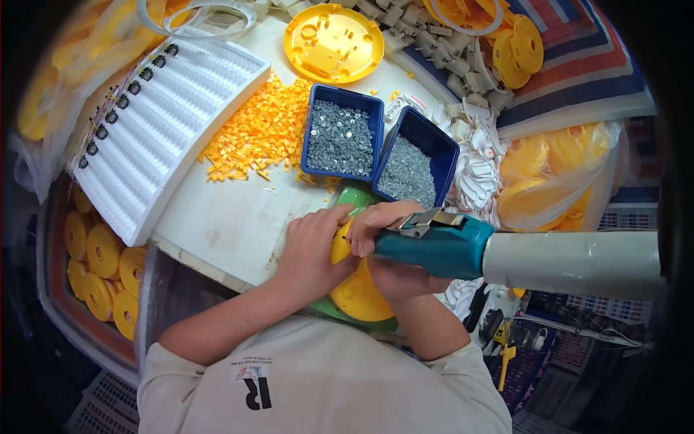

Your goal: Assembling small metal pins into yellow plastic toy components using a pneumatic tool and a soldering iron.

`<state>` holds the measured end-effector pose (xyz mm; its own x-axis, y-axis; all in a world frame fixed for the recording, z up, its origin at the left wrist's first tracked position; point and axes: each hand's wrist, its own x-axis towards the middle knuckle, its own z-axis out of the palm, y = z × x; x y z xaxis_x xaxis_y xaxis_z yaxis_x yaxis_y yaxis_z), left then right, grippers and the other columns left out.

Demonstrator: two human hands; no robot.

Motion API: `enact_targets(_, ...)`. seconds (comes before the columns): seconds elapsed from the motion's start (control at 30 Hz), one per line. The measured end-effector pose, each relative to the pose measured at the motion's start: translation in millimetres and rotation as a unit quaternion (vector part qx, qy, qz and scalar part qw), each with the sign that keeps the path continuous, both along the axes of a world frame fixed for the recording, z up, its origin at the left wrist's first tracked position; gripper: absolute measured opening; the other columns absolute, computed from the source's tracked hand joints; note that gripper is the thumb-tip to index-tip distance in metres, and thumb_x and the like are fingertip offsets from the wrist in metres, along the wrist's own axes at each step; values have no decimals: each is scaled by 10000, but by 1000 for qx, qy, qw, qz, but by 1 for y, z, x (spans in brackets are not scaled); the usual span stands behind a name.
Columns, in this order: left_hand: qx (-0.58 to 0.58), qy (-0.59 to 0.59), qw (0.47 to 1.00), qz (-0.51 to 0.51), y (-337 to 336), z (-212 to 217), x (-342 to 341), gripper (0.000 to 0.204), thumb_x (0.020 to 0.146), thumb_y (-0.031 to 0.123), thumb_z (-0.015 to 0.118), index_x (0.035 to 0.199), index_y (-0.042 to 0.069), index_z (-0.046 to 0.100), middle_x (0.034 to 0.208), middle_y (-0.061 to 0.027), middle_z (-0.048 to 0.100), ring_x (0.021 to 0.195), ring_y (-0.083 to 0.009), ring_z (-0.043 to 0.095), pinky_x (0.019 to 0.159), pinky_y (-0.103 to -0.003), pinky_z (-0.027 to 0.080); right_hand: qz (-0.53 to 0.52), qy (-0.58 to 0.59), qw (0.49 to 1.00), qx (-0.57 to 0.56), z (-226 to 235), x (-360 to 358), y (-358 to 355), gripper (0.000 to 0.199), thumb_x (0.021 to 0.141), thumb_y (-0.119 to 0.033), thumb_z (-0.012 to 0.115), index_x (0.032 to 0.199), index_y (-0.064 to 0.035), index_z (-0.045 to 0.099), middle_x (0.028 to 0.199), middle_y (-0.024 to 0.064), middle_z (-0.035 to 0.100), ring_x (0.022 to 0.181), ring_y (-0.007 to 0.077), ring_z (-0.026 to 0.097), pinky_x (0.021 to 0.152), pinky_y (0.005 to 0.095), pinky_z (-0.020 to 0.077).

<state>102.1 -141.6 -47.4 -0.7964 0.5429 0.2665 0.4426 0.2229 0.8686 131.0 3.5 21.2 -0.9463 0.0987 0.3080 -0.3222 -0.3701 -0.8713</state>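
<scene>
My right hand [387, 271] is wrapped around a teal power screwdriver [452, 249], which has a metal lever on top and a pale wrapped rear end reaching toward the right. Its front end is hidden behind my fingers. Beneath both hands lies a round yellow plastic part [361, 296], resting on a green mat [358, 194] at the table's near edge. My left hand [311, 246] grips that part from the left side, its fingers curled over the far rim. Beyond my hands stand two blue bins, one with dark screws [340, 137] and one with lighter small metal pieces [408, 170].
Loose yellow clips [264, 126] are heaped left of the bins. A white ridged foam tray [173, 119] holds small black round parts with wires. Behind sits a large yellow housing [334, 42]. White pieces [477, 163] and bagged yellow parts [553, 173] crowd the right.
</scene>
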Motion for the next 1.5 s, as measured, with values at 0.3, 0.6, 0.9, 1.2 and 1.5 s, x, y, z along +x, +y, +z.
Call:
enact_targets(0.3, -45, -23, 998, -25, 2, 17, -4, 694, 799, 226, 833, 1407, 79, 533, 1200, -114, 658, 1145, -308, 630, 989, -469, 423, -26, -3, 999, -24, 20, 3, 12, 1011, 869, -830, 435, 1292, 73, 604, 796, 147, 645, 718, 260, 615, 767, 407, 498)
enact_targets(0.6, -57, 26, 992, -111, 48, 30, -33, 597, 857, 217, 798, 1368, 46, 540, 1202, -166, 662, 1152, -372, 615, 979, -485, 472, -126, 55, 990, -37, 11, -10, 55, 1037, 899, -865, 342, 1288, 59, 610, 789, 129, 649, 701, 239, 610, 732, 392, 488)
enact_targets(0.9, -49, 3, 993, -112, 47, 28, -34, 555, 845, 207, 803, 1317, 69, 547, 1175, -151, 668, 1136, -373, 621, 948, -494, 476, -120, 4, 992, -45, -5, -16, 53, 1007, 882, -859, 375, 1109, 83, 648, 765, 161, 663, 678, 264, 652, 705, 402, 542)
enact_targets(1.2, -91, 24, 989, -117, 46, 37, -33, 484, 830, 189, 800, 1251, 57, 602, 1179, -125, 669, 1144, -346, 617, 973, -478, 452, -137, -7, 990, -36, 9, -5, 61, 1037, 875, -849, 377, 1211, 98, 631, 767, 155, 664, 710, 254, 640, 760, 398, 522)
enact_targets(1.5, -130, 282, 917, -250, 99, 62, -35, 415, 850, 328, 801, 1141, 48, 705, 1520, -151, 532, 1521, -375, 359, 1188, -534, 322, -213, 65, 972, -74, 2, 46, 105, 1049, 881, -862, 393, 1283, 87, 588, 781, 129, 643, 712, 229, 619, 737, 369, 490)
